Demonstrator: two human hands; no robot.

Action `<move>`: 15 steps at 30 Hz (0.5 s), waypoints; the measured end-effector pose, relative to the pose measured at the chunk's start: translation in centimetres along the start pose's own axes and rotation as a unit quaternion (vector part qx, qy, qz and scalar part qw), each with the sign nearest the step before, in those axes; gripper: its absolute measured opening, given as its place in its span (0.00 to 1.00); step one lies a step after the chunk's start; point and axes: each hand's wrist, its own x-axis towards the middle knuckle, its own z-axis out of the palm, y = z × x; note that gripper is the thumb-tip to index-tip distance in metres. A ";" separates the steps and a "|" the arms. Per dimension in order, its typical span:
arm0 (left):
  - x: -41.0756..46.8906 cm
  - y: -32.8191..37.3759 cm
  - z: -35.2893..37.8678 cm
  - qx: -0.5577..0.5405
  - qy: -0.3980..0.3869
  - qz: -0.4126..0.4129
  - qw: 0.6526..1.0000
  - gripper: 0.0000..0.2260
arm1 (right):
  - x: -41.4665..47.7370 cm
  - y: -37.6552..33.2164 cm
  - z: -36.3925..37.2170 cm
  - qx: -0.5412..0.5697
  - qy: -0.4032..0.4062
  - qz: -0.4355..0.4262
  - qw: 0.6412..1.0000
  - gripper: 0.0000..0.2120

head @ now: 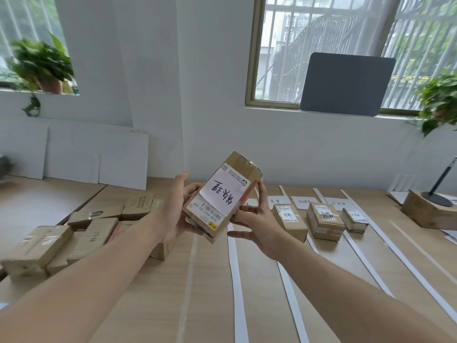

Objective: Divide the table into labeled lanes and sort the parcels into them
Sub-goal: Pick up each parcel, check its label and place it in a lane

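Observation:
I hold a brown cardboard parcel (222, 196) up above the table, tilted, with a pink handwritten note on its top face. My left hand (176, 209) grips its left side and underside. My right hand (257, 216) touches its right edge with the fingertips. White paper strips (237, 280) divide the wooden table (333, 280) into lanes. Small paper labels (303, 202) lie at the far ends of the lanes. Three parcels (325, 220) stand in separate lanes just in front of the labels.
A heap of unsorted brown parcels (81, 231) lies on the left of the table. White boards (74, 157) lean on the wall. A wooden block with a lamp base (430, 209) sits at the right. Potted plants (44, 65) stand on the window sills.

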 end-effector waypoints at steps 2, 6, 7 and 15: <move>-0.3 0.2 -0.5 -0.004 0.017 0.002 1.000 0.34 | -0.1 -0.4 0.5 0.022 0.014 -0.009 1.000 0.48; -0.5 0.0 -1.5 -0.028 0.082 0.011 0.996 0.38 | 0.2 -0.9 1.4 0.105 0.073 0.010 0.992 0.20; -0.6 -0.2 -1.8 -0.035 0.099 0.013 0.994 0.38 | 0.3 -0.9 1.6 0.123 0.092 0.017 0.988 0.14; -0.9 -1.1 -3.7 -0.141 0.206 0.038 0.968 0.40 | 0.4 -0.6 3.1 0.109 0.159 0.001 0.981 0.20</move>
